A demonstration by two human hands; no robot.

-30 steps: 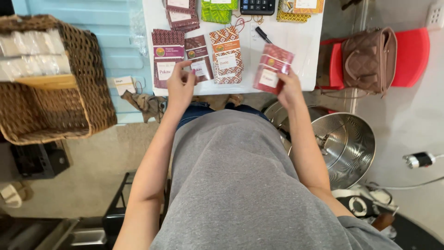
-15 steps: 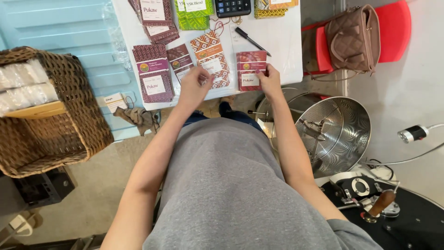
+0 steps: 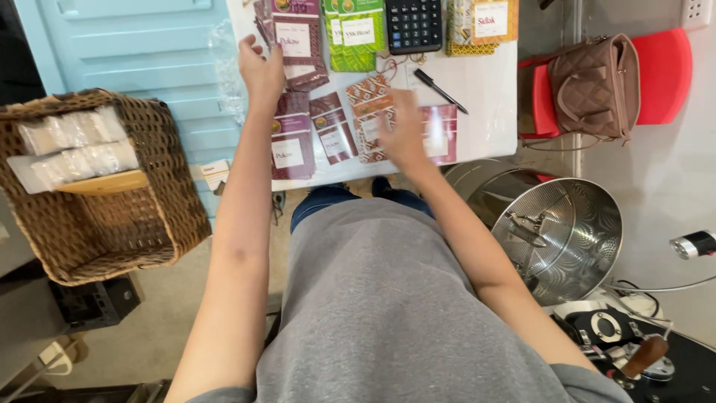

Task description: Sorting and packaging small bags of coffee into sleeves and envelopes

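left hand (image 3: 261, 71) up at far edge of white table (image 3: 488, 97), fingers loosely spread, empty, touching tall maroon labelled pouch (image 3: 297, 37). right hand (image 3: 403, 134) blurred, fingers spread, palm down over orange patterned pouch (image 3: 371, 112), just beside dark red pouch (image 3: 440, 133); grip state unclear. black calculator (image 3: 415, 24) and black pen (image 3: 440, 89) beyond. brown wicker basket (image 3: 112, 224) off left.

The left hand (image 3: 261, 69) has reached up to the far maroon packet (image 3: 297, 37) — the right hand (image 3: 403, 134) let its red packet (image 3: 440, 133) go.
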